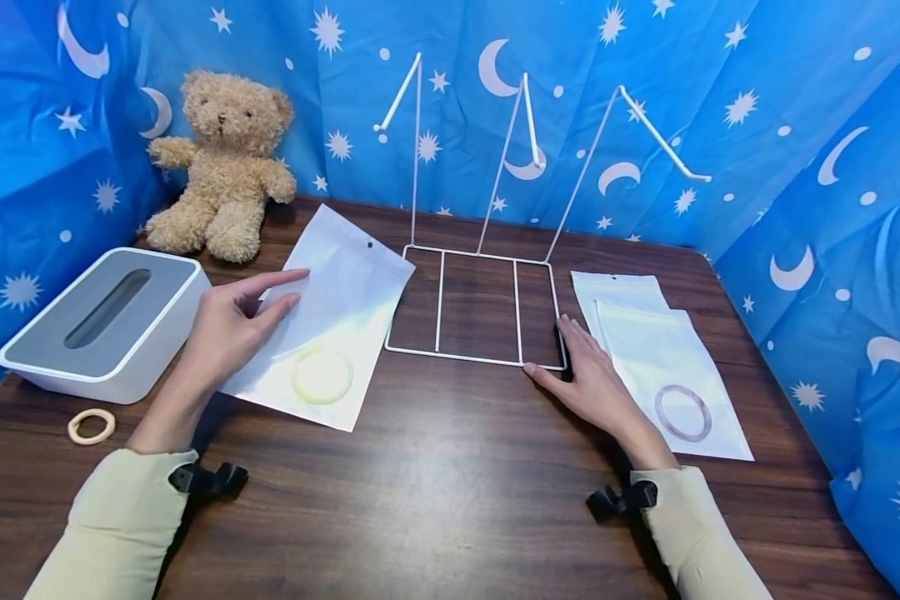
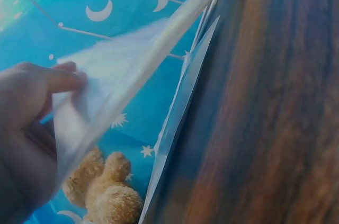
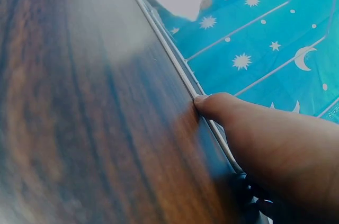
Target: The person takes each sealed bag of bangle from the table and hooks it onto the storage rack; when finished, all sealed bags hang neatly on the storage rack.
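Grasping: left hand [image 1: 228, 325], white pouch [image 1: 352, 292], left of centre; right hand [image 1: 592, 379], wire rack [image 1: 439, 302] corner, right of centre. Apparent step: pouch handling, rack steadied. Next likely needs: careful pouch alignment.

Left hand [image 1: 228, 327] pinches; right hand [image 1: 591, 382] rests palm-down, outstretched.

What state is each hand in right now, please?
Left hand: holding the white pouch with the yellow ring.
Right hand: open, touching the white wire rack.
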A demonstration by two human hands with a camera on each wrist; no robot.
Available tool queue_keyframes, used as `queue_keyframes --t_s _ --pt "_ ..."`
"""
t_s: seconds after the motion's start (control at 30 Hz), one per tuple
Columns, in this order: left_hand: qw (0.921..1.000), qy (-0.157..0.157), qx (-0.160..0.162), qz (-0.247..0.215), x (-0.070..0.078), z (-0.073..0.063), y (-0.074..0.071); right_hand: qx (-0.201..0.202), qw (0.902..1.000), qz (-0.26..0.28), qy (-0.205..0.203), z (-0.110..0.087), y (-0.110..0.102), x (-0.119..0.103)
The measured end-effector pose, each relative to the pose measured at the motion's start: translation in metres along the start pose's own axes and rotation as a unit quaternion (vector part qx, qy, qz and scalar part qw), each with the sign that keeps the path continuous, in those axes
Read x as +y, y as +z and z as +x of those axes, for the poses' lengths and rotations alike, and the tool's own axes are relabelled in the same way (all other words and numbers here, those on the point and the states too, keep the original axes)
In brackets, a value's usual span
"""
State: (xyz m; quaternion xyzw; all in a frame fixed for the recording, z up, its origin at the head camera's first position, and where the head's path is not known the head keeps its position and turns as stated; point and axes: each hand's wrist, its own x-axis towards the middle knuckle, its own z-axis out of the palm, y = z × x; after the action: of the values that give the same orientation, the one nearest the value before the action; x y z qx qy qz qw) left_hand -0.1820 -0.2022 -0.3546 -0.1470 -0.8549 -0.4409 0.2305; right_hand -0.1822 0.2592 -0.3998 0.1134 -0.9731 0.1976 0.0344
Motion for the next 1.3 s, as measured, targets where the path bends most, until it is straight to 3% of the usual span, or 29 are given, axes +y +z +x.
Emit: queue_keyframes --t_s 0.23,0.47,0.6,0.77,0.87,1.0,1.07,1.3 --pt "0.9968 -0.009 0.021 -0.077 0.037 -0.003 -0.004 0.0 1.0 0.003 0.003 -0.002 0.0 -0.002" --pt "0.991 0.014 0.06 -0.119 0.04 -0.004 -0.004 -0.003 0.9999 0.013 0.003 -0.002 0.003 -0.005" --pt "0.9853 0.036 0.08 -0.147 0.059 -0.004 -0.006 -0.004 0.9999 0.015 0.003 -0.002 0.003 -0.005" --pt "0.9727 0.074 0.116 -0.187 0.088 -0.004 -0.008 -0.004 0.9998 0.016 0.005 -0.002 0.002 -0.004" --pt "0.9572 0.087 0.147 -0.234 0.098 -0.003 -0.007 -0.003 0.9998 0.017 0.007 -0.002 0.002 -0.004" --pt "0.9301 0.094 0.179 -0.307 0.108 0.0 -0.006 -0.004 0.9998 0.016 0.009 -0.002 0.001 -0.003" --pt "0.9237 0.093 0.185 -0.322 0.111 0.002 -0.006 -0.003 0.9998 0.017 0.008 -0.001 0.001 -0.003" --pt "0.924 0.071 0.182 -0.329 0.114 0.008 -0.003 -0.006 0.9998 0.019 0.006 0.0 0.0 -0.002"
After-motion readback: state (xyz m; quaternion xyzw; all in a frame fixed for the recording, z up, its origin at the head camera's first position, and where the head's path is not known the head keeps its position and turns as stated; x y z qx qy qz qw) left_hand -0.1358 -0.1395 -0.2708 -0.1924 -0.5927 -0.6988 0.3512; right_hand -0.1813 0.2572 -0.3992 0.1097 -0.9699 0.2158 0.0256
